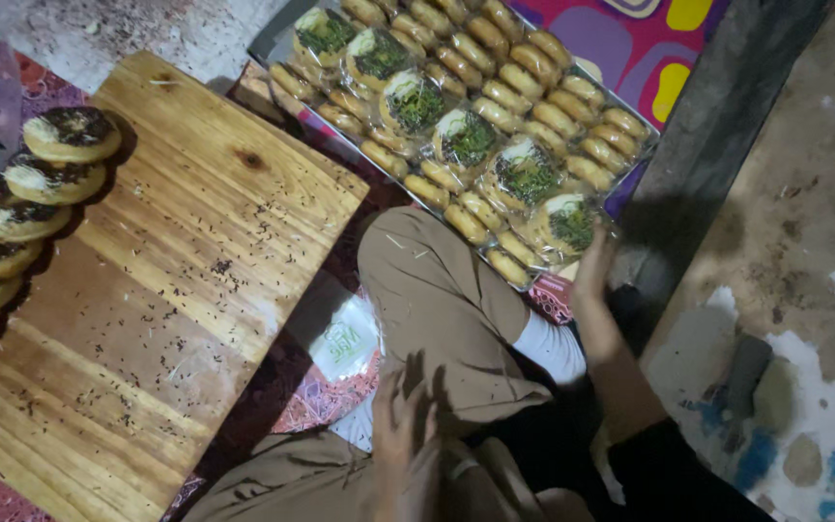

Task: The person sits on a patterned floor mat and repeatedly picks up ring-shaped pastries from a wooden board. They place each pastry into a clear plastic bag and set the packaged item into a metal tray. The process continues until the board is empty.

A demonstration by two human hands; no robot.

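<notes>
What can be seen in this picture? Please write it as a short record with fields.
place: floor with patterned mat
left hand: open, resting by the knee
right hand: open, at the edge of the tray
tray holds: wrapped pastries, some with green topping
wooden board: scattered with dark sprinkles
row of topped round breads: along the board's left edge
</notes>
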